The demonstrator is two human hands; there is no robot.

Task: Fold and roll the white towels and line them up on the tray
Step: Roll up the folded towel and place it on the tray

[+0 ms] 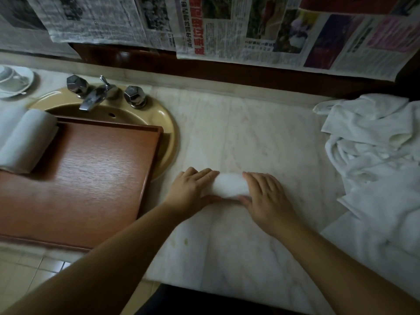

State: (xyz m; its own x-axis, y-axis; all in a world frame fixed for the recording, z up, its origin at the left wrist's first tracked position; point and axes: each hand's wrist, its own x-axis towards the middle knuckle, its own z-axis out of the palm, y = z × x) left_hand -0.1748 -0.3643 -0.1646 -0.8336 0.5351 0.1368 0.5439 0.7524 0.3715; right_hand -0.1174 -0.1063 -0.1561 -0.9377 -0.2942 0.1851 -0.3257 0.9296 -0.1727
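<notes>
Fluffy white towel roll (229, 185), short cylinder, lying crosswise at frame centre on pale veined marble counter (250, 133). Left hand (191, 192) cupped over its left end, right hand (266, 196) over its right end, fingers curled on top, thumbs tucked along the near side. Reddish wood-grain tray (91, 178), flat with low rim, at left over tan oval sink (166, 123); one finished roll (25, 142) at tray's upper left. Crumpled white towels (375, 151) heaped at right.
</notes>
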